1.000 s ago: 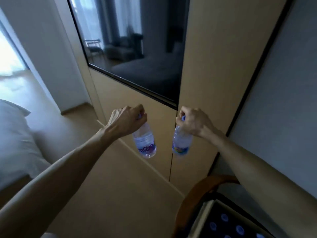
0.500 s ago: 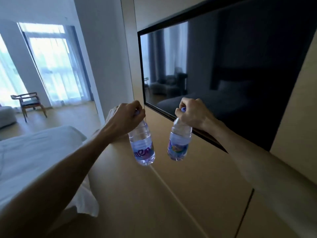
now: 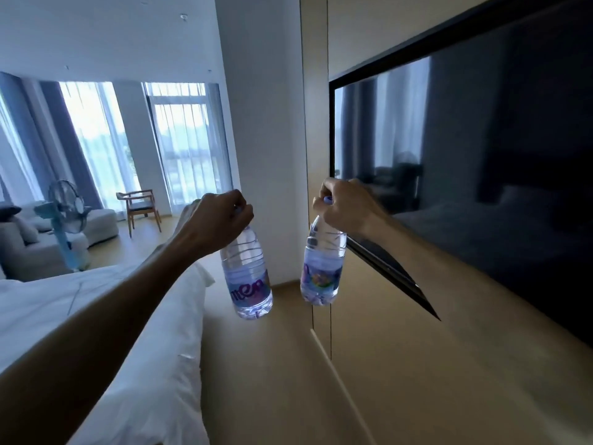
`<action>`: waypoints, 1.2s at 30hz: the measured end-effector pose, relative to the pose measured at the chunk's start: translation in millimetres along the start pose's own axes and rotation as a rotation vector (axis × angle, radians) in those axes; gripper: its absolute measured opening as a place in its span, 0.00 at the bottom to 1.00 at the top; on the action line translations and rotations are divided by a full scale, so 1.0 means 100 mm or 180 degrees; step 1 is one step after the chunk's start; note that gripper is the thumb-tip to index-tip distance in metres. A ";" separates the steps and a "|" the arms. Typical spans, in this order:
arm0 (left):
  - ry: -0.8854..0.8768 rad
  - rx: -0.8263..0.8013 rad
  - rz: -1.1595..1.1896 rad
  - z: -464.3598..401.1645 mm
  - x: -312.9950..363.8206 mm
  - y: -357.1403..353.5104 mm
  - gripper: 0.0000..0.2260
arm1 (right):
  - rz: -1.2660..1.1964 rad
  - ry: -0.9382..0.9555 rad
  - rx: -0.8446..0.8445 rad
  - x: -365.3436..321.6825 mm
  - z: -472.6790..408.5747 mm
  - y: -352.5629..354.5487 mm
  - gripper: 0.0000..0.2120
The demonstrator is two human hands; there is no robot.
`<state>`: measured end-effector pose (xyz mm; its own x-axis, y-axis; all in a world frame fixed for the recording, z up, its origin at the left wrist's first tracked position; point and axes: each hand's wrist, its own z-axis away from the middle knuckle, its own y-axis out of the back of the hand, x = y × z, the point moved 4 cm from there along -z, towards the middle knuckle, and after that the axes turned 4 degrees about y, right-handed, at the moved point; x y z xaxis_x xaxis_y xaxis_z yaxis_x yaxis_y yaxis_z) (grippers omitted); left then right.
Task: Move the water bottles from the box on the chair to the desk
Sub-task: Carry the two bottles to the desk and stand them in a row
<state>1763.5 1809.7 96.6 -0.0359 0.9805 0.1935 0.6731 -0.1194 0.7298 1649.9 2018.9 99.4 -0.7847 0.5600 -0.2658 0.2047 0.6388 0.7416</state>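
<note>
Between bed (image 3: 134,332) and wall television (image 3: 481,175), left hand (image 3: 216,221) and right hand (image 3: 345,208) each grip a hanging water bottle, left bottle (image 3: 248,277) and right bottle (image 3: 322,271), fingers clenched round the caps.

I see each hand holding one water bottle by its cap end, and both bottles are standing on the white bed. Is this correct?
Not quite. The head view shows the left hand and the right hand each gripping a bottle at the cap end, but the left bottle and the right bottle hang in the air. Neither stands on the white bed.
</note>
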 end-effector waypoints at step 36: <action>0.0472 0.0410 -0.0252 -4.01 -4.02 -2.48 0.08 | -0.0600 0.0669 -0.0334 1.31 -5.26 -3.95 0.10</action>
<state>1315.0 1382.7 100.9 -0.1943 0.9511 0.2402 0.7525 -0.0126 0.6585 1158.4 1562.2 96.0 -0.9093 0.3083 -0.2797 -0.0091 0.6570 0.7538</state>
